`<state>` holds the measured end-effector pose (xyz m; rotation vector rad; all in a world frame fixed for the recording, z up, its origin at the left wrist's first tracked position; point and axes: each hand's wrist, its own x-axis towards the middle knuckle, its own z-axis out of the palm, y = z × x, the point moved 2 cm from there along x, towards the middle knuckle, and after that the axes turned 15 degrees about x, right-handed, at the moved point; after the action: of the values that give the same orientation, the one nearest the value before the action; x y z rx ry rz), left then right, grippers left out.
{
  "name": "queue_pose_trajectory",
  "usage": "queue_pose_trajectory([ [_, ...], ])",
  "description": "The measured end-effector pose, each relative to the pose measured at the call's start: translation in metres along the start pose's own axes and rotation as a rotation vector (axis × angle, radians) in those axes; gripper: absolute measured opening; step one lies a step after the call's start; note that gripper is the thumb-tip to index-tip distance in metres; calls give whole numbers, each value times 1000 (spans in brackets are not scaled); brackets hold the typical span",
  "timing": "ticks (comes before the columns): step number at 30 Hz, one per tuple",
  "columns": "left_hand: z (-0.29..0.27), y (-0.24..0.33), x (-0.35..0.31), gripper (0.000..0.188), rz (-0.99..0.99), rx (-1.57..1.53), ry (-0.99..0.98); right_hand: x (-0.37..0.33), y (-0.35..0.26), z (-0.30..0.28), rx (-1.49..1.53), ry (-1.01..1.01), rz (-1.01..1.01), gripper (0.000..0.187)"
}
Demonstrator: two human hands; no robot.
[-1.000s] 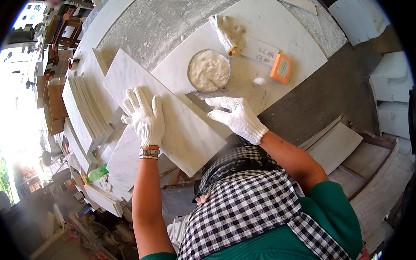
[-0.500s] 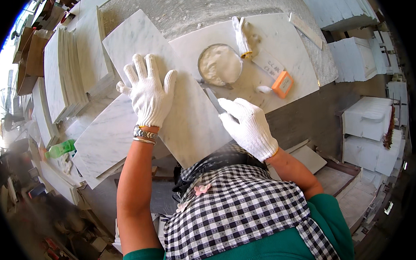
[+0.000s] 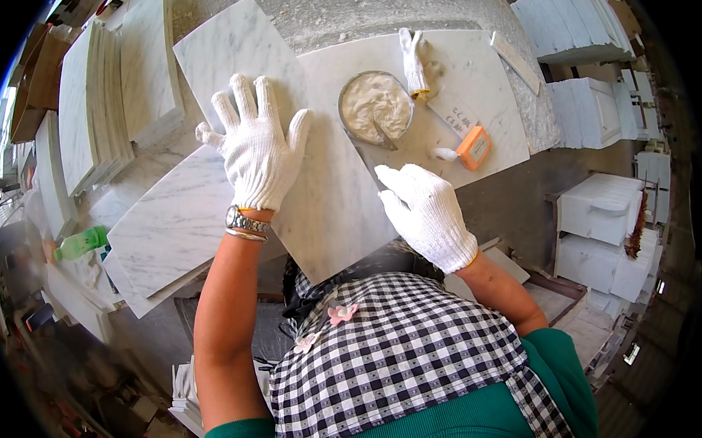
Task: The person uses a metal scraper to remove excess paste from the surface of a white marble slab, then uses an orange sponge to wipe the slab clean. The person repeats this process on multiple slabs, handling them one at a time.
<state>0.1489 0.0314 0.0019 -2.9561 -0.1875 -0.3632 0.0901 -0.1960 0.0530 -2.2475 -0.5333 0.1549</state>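
Observation:
My left hand (image 3: 262,151), in a white knit glove, lies flat with fingers spread on a long white, grey-veined stone slab (image 3: 327,204). To the right of that slab is my gloved right hand (image 3: 429,209), its fingers bent and drawn together; what they hold, if anything, is hidden. Just beyond it stands a round bowl (image 3: 345,125) of creamy off-white paste (image 3: 369,101). A thin grey blade (image 3: 384,137) sticks into the paste near the bowl's near edge. Between that blade and my right hand a gap shows.
The bowl rests on a wider slab (image 3: 485,64), with a spare white glove (image 3: 413,63) and an orange box (image 3: 474,147) beside it. Stacked slabs stand at left (image 3: 88,113) and right (image 3: 569,21). A green bottle (image 3: 80,242) lies at far left.
The blade that stuck out from my right hand no longer shows there; a blade now stands in the paste, whose surface looks swirled. My left hand stays spread on the slab.

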Motion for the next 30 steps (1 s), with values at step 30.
queue_pose_trajectory([
  [30,2,4,2,75,42,74,-124,27,89,51,1437,-158,613,22],
])
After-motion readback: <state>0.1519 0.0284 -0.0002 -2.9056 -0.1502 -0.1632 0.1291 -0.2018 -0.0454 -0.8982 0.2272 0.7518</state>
